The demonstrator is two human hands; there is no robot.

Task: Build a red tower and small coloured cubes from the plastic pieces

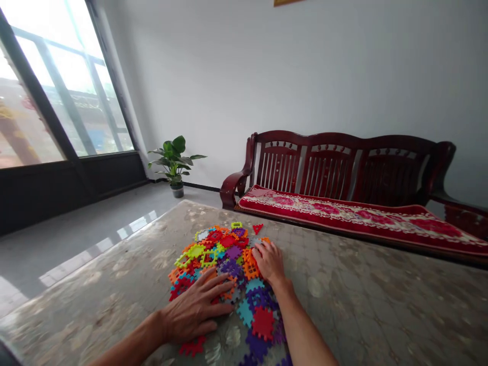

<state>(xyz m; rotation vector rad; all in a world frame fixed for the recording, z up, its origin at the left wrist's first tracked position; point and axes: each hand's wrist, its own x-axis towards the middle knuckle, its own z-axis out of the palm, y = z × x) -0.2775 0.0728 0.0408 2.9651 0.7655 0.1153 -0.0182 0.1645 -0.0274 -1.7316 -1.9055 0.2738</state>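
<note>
A: Where are the plastic tiles to be found?

B: A loose heap of toothed plastic tiles [224, 256], in orange, red, purple, teal and lime, is spread on the near left part of the table [362, 305], which is covered with a glossy patterned sheet. A red triangle [258, 228] is set apart just beyond the heap's far edge. A red tile [193, 347] lies alone at the near edge, beside the left wrist.

A: How are the hands placed?

B: The left hand [194, 310] is laid flat, palm down, with fingers stretched out over the near left of the heap, and nothing is seen to be gripped by it. The right hand [270, 262] is rested palm down on the heap's right edge, fingertips on an orange tile. Whether anything is pinched beneath it cannot be told.

A: How much can be judged done?

B: Little, it may be judged. The tiles are overlapped at all angles and no built shape is made out. Whether any are locked together cannot be told. Nearly the whole heap appears unsorted.

A: Can any writing be read?

B: None. No brand or label is shown on tiles or table. Only the lower edge of a frame [285, 2] is seen high on the wall, and nothing on it can be read. Behind are seen a dark wooden bench [343, 162] with a red flowered cushion [343, 213], a potted plant [174, 162] and a large window [57, 91] at far left.
</note>
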